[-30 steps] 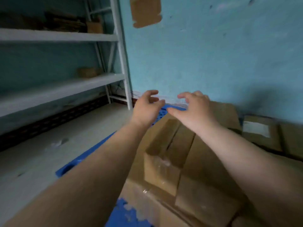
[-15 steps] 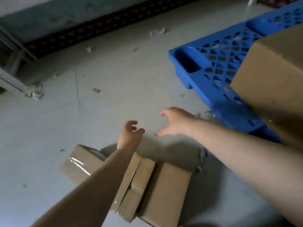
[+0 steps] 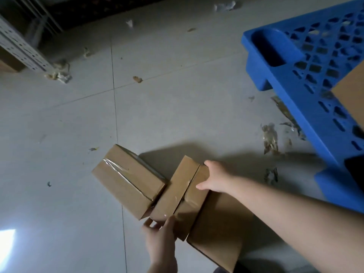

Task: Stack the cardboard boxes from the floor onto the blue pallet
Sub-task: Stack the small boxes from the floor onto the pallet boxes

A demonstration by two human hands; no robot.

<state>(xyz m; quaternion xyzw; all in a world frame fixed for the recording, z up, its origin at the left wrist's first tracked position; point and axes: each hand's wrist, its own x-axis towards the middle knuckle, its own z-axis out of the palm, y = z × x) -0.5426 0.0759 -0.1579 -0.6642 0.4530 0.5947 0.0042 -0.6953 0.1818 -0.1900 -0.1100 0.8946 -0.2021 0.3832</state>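
A box on the blue pallet (image 3: 307, 79), at 2 o'clock, is cut off by the frame edge. The middle cardboard box (image 3: 177, 194), taped and dented, lies on the floor (image 3: 157, 105) between two others and is clasped at its far end by the right hand (image 3: 215, 179) and at its near end by the left hand (image 3: 160, 241).

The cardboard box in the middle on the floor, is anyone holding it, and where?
Yes. The middle box is gripped at opposite ends: the left hand at its near bottom corner, the right hand on its far top edge. It still sits on the floor.
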